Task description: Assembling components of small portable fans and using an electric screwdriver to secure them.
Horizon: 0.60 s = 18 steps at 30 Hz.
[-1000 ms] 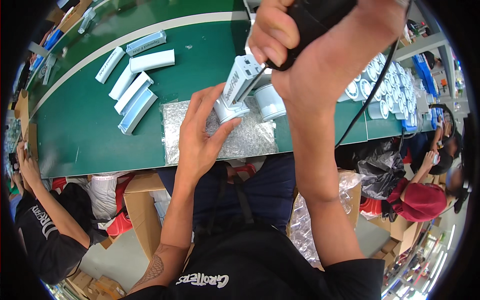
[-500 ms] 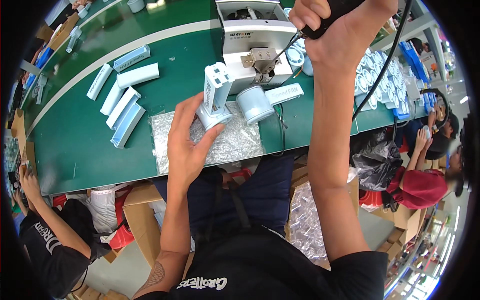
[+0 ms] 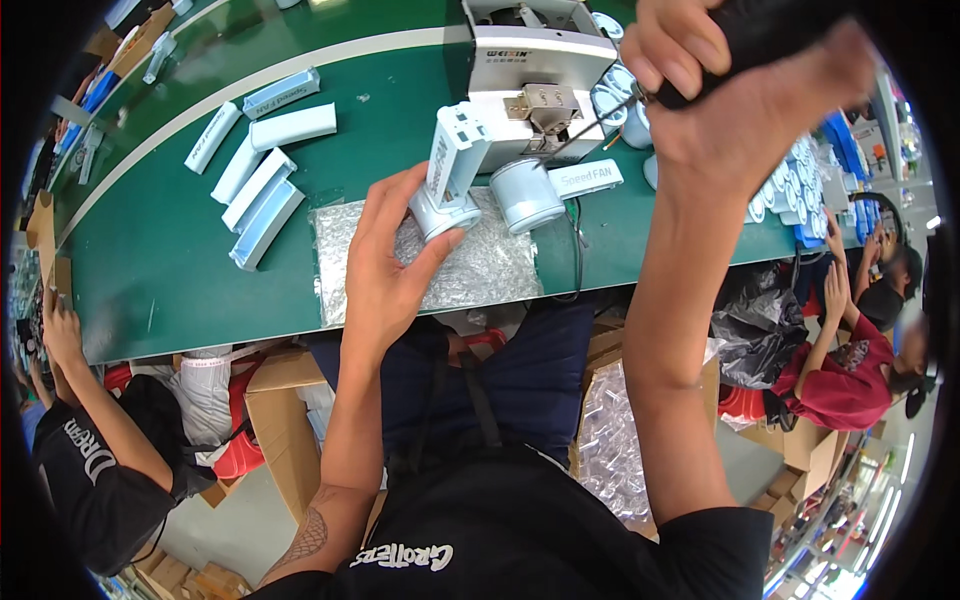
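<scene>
My left hand [image 3: 388,275] is closed around the round base of a light-blue handheld-fan body [image 3: 452,165]. Its hollow handle stands upright over a sheet of bubble wrap [image 3: 330,245]. High on the right, my right hand [image 3: 700,110] grips a black electric screwdriver [image 3: 760,45], partly cut off by the dark rim. Its long thin bit [image 3: 600,120] slants down left, with its tip near the front outlet of a grey screw feeder [image 3: 545,65]. Just right of the held part lies a second fan body [image 3: 528,195], its handle pointing right.
Several loose light-blue handle covers [image 3: 262,200] lie on the green table [image 3: 130,290] at left. Many round fan parts [image 3: 795,190] are grouped at right. A black cable [image 3: 578,245] hangs over the front edge. Other people sit at left and right; cardboard boxes [image 3: 285,400] stand below.
My right hand and the screwdriver have shifted right, and the bit now lies at a flatter slant. My left hand keeps hold of the fan body. The whole view has shifted slightly.
</scene>
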Each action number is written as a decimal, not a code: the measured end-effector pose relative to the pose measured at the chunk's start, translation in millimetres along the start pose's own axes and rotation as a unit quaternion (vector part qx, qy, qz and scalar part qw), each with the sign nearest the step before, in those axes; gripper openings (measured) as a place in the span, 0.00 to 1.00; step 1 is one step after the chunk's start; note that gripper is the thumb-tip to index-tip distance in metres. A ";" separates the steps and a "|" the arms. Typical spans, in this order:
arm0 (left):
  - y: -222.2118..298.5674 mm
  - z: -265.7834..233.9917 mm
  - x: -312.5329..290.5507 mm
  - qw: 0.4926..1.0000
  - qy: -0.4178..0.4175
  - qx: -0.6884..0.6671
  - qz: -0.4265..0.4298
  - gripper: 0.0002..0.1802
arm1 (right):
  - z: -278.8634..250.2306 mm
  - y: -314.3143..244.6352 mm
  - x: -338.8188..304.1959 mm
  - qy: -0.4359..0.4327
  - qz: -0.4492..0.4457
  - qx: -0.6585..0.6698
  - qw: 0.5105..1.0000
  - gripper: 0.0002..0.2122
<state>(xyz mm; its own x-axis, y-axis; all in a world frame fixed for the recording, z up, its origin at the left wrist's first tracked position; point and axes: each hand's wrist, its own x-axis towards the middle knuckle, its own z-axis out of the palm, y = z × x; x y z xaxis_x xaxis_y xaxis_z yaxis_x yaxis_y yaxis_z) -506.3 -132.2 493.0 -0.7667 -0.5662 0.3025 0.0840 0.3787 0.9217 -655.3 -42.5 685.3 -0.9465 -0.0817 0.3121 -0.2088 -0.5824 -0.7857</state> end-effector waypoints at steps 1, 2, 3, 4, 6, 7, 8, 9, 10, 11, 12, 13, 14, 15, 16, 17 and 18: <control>-0.7 1.0 1.0 1.000 -0.001 0.008 0.012 0.33 | -4.5 -0.6 -7.2 -0.080 -0.057 -0.073 0.992 0.37; -1.5 0.9 1.1 1.000 -0.003 0.017 0.023 0.33 | -7.3 0.5 -10.9 -0.158 -0.114 -0.145 0.970 0.37; -2.4 -0.2 0.2 1.000 -0.002 0.020 0.022 0.33 | -8.4 2.5 -12.3 -0.158 -0.112 -0.141 0.971 0.37; -2.7 -0.2 -0.5 1.000 -0.001 0.018 0.015 0.33 | -10.1 3.3 -13.1 -0.163 -0.107 -0.137 0.971 0.37; -3.0 -0.5 -1.4 1.000 0.000 0.017 0.008 0.33 | -13.2 5.2 -14.7 -0.175 -0.098 -0.128 0.971 0.37; -2.6 -0.7 -1.0 1.000 -0.002 0.016 0.007 0.34 | -14.2 5.7 -15.0 -0.180 -0.093 -0.124 0.971 0.37; -2.1 -1.0 -0.6 1.000 -0.004 0.015 0.006 0.34 | -14.9 6.2 -15.3 -0.187 -0.089 -0.120 0.971 0.36; -1.3 -0.9 -0.3 1.000 -0.004 0.016 0.006 0.34 | -15.4 6.9 -15.5 -0.193 -0.084 -0.117 0.971 0.36; -0.9 -0.3 -0.3 1.000 -0.004 0.016 0.008 0.34 | -15.9 8.4 -16.0 -0.200 -0.080 -0.113 0.970 0.36; -0.7 0.0 -0.2 1.000 -0.004 0.016 0.010 0.34 | -16.1 10.0 -16.4 -0.207 -0.075 -0.109 0.969 0.36; -0.8 -0.1 -0.1 1.000 -0.003 0.016 0.010 0.34 | -16.2 11.6 -16.7 -0.215 -0.070 -0.106 0.968 0.36; -1.0 -0.4 -0.4 1.000 -0.004 0.015 0.009 0.33 | -16.3 13.3 -17.2 -0.222 -0.065 -0.103 0.967 0.35; -1.1 -0.6 -0.7 1.000 -0.004 0.014 0.008 0.33 | -16.2 15.1 -17.5 -0.229 -0.059 -0.100 0.966 0.35; -1.1 -0.9 -1.0 1.000 -0.003 0.014 0.007 0.33 | -16.1 16.9 -17.8 -0.237 -0.054 -0.097 0.965 0.35; -0.6 -1.0 -0.9 1.000 -0.004 0.012 0.008 0.33 | -16.0 18.3 -17.8 -0.244 -0.049 -0.095 0.964 0.35; -0.2 -1.1 -1.0 1.000 -0.004 0.010 0.009 0.33 | -15.8 19.7 -17.7 -0.251 -0.044 -0.093 0.963 0.35; 0.2 -1.1 -1.2 1.000 -0.004 0.010 0.009 0.33 | -15.6 21.1 -17.4 -0.257 -0.039 -0.091 0.961 0.34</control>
<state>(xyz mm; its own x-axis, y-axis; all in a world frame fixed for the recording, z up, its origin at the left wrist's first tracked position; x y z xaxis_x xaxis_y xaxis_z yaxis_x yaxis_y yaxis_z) -504.6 -132.3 493.2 -0.7702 -0.5538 0.3163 0.0849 0.4025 0.9115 -647.1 -40.8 655.0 -0.6888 -0.4598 0.5605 -0.3584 -0.4562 -0.8145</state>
